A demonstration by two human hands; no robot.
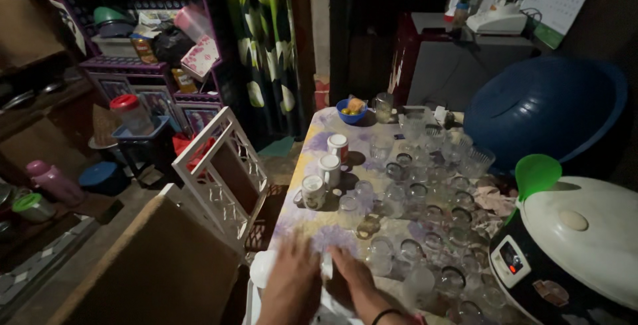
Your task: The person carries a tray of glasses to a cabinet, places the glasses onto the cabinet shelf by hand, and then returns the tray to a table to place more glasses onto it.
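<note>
Down at the near edge of the desk [312,132], with its flowered cloth, both hands meet over a white plastic object [260,268] whose rounded rim shows just left of them; blur keeps me from naming it more closely. The left hand [292,282] lies over that object with its fingers stretched forward, so its grip looks apart rather than clamped. The right hand [352,277], a dark band at its wrist, reaches in beside it and touches a second bit of white [326,266]; whether its grip is together or apart I cannot tell, since the fingertips are smeared.

As I read it, the step in hand is taking hold of, or steadying, the white object, not yet a lift: it sits low between the palms at the desk's front edge.

Just beyond the fingers stand clear drinking glasses [425,232], packed close across most of the cloth. Three white lidded mugs [329,167] stand in a slanting row to the left of them, and a blue bowl [350,109] with something yellow in it sits at the far end. A white and black rice cooker [578,245] crowds the right side, with a big blue basin [541,109] behind it.

Any move from this spot calls for a firm two-handed hold and a short, level path, because the nearest glasses are close enough for a knuckle to knock.
</note>
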